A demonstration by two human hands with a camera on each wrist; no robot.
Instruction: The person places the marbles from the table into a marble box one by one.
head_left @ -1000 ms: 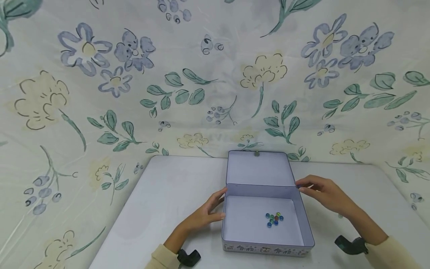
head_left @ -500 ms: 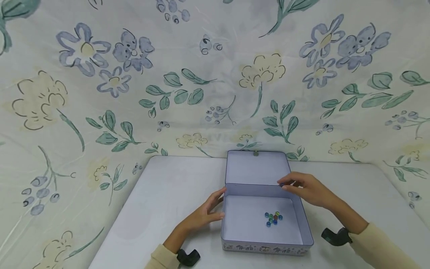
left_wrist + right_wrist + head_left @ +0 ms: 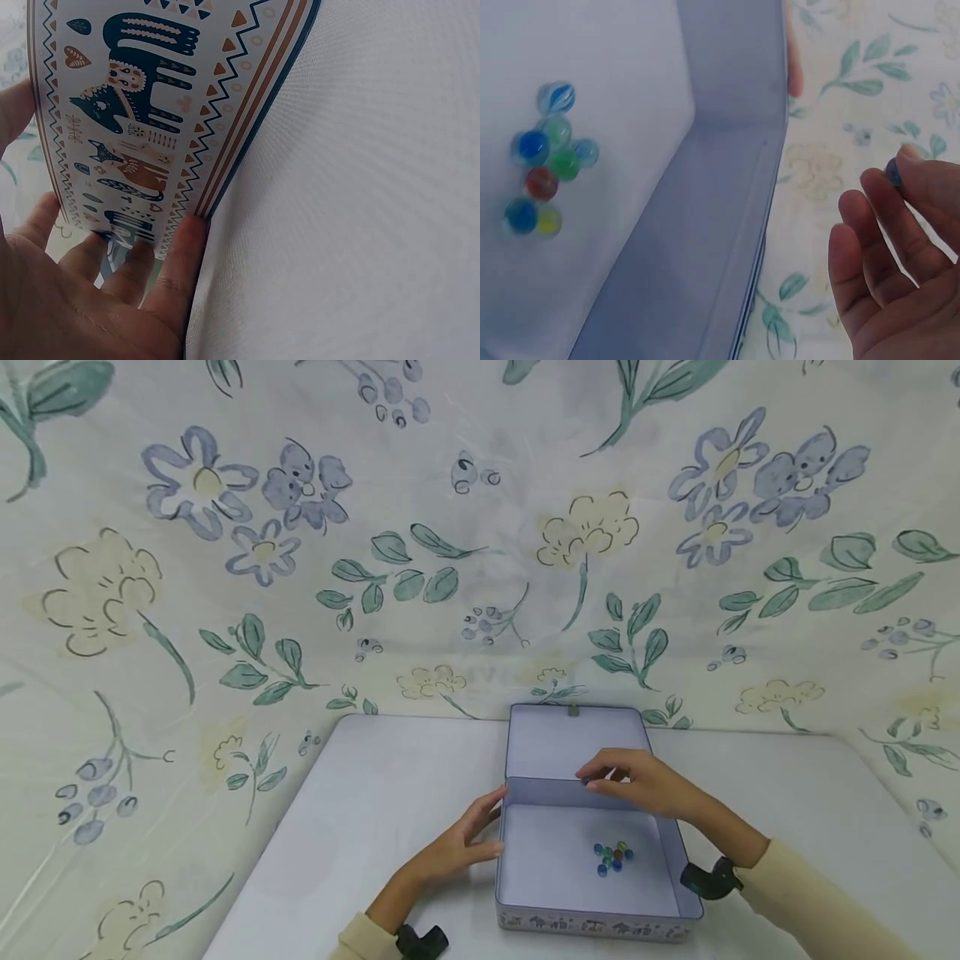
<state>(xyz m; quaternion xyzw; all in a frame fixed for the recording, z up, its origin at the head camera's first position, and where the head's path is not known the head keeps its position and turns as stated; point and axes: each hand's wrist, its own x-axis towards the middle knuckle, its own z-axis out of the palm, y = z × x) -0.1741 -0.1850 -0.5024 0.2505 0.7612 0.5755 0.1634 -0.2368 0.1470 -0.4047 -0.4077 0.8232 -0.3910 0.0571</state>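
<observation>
My right hand [image 3: 637, 781] pinches a dark blue marble [image 3: 892, 172] between thumb and fingertip, above the back of a pale lavender box [image 3: 592, 925]. The hinged lid [image 3: 555, 743] lies folded back, away from me. Several glass marbles [image 3: 617, 855], mostly blue and green with a red and a yellow one, sit clustered on the box floor, right of its middle. At the left side my left hand [image 3: 465, 839] touches the outer wall with extended fingers. In the left wrist view, that wall [image 3: 142, 112] carries printed animals and zigzag borders.
The box stands on a white table [image 3: 382, 777]. A floral sheet [image 3: 480, 568] hangs behind the table's far edge. Black wrist straps or mounts [image 3: 712, 878] sit at both sleeves.
My right hand has moved left with the marble, from beside the box's back right corner to above its back wall. The left hand stays at the left wall. The head view has tilted slightly.
</observation>
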